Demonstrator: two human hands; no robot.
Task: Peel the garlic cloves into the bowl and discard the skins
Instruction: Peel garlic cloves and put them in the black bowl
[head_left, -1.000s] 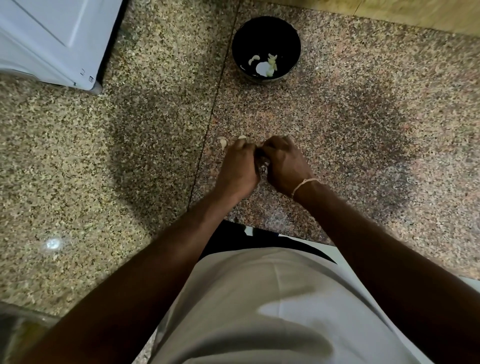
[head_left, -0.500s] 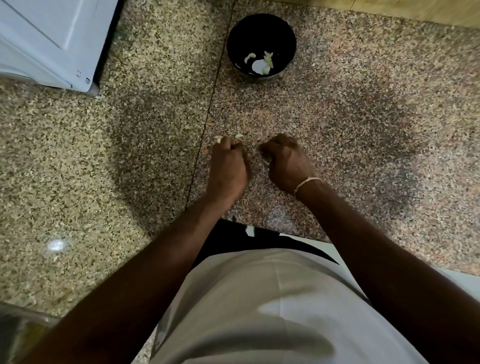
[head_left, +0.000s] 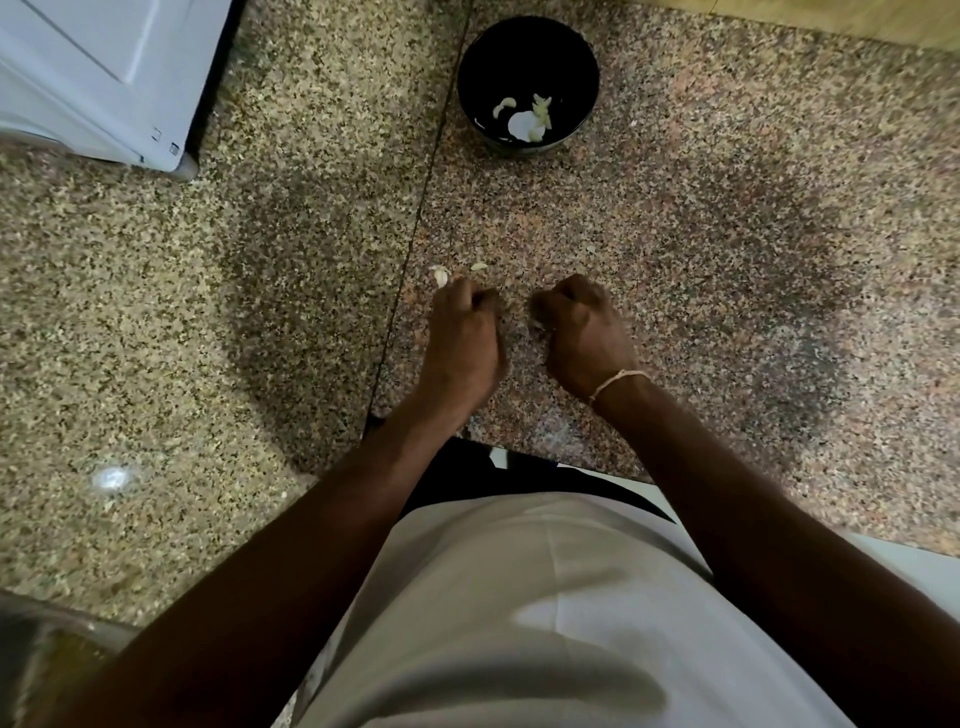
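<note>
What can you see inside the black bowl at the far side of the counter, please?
Inside the black bowl lie a few pale garlic pieces near its bottom. Whether they are peeled cloves or skins is too small to tell, and the near wall hides part of the floor.

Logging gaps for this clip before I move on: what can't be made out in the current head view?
- What the left hand and right hand hold: curled fingers hide it.
- Pale bits in the black bowl: too small to tell cloves from skins.
- Two pale scraps beyond the left hand: too small, one partly covered.
- White appliance: cut off by the top-left edge.
</note>
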